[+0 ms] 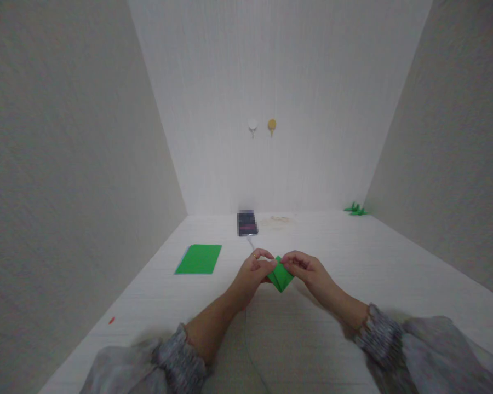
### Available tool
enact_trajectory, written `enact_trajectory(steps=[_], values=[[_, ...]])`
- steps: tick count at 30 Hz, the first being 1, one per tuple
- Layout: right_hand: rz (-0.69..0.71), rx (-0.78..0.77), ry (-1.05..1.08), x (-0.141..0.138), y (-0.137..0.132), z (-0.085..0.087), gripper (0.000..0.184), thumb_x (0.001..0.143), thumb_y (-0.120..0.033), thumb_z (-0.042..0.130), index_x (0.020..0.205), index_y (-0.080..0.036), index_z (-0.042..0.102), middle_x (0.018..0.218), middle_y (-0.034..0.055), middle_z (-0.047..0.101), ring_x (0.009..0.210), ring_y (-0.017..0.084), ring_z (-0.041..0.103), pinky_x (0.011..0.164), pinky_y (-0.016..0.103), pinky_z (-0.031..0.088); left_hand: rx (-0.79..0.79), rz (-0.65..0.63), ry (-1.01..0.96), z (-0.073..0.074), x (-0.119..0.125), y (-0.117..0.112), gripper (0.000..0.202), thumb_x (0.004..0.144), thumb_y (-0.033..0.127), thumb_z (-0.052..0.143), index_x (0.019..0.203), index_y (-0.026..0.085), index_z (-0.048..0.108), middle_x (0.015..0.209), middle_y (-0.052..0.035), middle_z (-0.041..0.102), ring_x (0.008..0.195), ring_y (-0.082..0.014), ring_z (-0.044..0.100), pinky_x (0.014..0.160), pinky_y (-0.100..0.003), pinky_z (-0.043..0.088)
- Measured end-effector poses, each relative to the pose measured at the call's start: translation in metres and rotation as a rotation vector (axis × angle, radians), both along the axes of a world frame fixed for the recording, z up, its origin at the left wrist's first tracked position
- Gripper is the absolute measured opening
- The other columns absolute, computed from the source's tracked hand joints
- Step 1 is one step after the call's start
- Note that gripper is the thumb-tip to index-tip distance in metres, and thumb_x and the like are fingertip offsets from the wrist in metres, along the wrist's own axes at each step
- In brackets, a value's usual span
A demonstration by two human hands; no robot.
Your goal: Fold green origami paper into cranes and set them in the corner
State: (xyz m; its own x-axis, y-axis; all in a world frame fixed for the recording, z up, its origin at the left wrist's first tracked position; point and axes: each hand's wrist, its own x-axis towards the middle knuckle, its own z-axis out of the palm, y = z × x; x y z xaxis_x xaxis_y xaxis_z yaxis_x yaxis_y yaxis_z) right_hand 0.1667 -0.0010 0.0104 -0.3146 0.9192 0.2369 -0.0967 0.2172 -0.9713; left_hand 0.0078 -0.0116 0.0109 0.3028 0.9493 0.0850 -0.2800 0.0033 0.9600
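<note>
A small piece of folded green paper (281, 278), diamond-shaped with creased layers, is held up just over the white table. My left hand (258, 269) pinches its left side between thumb and fingers; a ring shows on one finger. On the other side, my right hand (306, 268) grips the upper right edge with thumb and fingertips. Parts of the paper are hidden behind the fingers of both hands.
A stack of green square paper (199, 259) lies to the left. A phone (246, 223) with a cable (246, 334) is at the back. Folded green paper pieces (356, 209) sit in the far right corner. Near the left edge is a small red item (112, 320).
</note>
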Motion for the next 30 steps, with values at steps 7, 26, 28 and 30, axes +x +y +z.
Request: enact_trajectory(steps=[7,26,28,30], values=[[0.078,-0.05,0.107,0.004,-0.001,-0.003,0.019,0.067,-0.026,0.063,0.084,-0.017,0.062,0.081,0.0033,0.063,0.075,0.016,0.056,0.07,0.029,0.042,0.045,-0.1,-0.03,-0.003,-0.002,-0.001,0.042,0.051,0.016,0.074,0.087,0.013,0.052,0.078,-0.0037,0.063,0.068,-0.0128,0.058,0.065,-0.025,0.043],[0.065,-0.051,0.173,-0.007,-0.003,-0.004,0.028,0.066,-0.031,0.064,0.085,-0.019,0.048,0.058,-0.006,0.051,0.052,0.009,0.047,0.051,0.022,0.035,0.086,0.11,0.088,-0.001,0.004,0.003,0.036,0.063,0.032,0.065,0.085,0.017,0.041,0.043,0.0111,0.042,0.039,-0.0045,0.037,0.045,-0.017,0.026],[0.068,-0.049,0.196,-0.008,-0.003,-0.004,0.033,0.065,-0.03,0.065,0.087,-0.02,0.044,0.056,-0.0075,0.049,0.05,0.008,0.046,0.05,0.021,0.034,0.06,0.086,0.071,-0.001,0.005,0.002,0.039,0.062,0.031,0.066,0.087,0.017,0.042,0.045,0.0101,0.045,0.041,-0.0054,0.041,0.047,-0.018,0.029],[0.067,-0.057,0.2,-0.009,-0.002,-0.005,0.037,0.063,-0.029,0.067,0.088,-0.022,0.04,0.054,-0.0086,0.047,0.048,0.008,0.044,0.048,0.02,0.033,0.03,0.054,0.029,-0.002,0.005,0.003,0.042,0.059,0.029,0.069,0.089,0.016,0.042,0.052,0.0066,0.053,0.047,-0.0077,0.048,0.051,-0.02,0.034]])
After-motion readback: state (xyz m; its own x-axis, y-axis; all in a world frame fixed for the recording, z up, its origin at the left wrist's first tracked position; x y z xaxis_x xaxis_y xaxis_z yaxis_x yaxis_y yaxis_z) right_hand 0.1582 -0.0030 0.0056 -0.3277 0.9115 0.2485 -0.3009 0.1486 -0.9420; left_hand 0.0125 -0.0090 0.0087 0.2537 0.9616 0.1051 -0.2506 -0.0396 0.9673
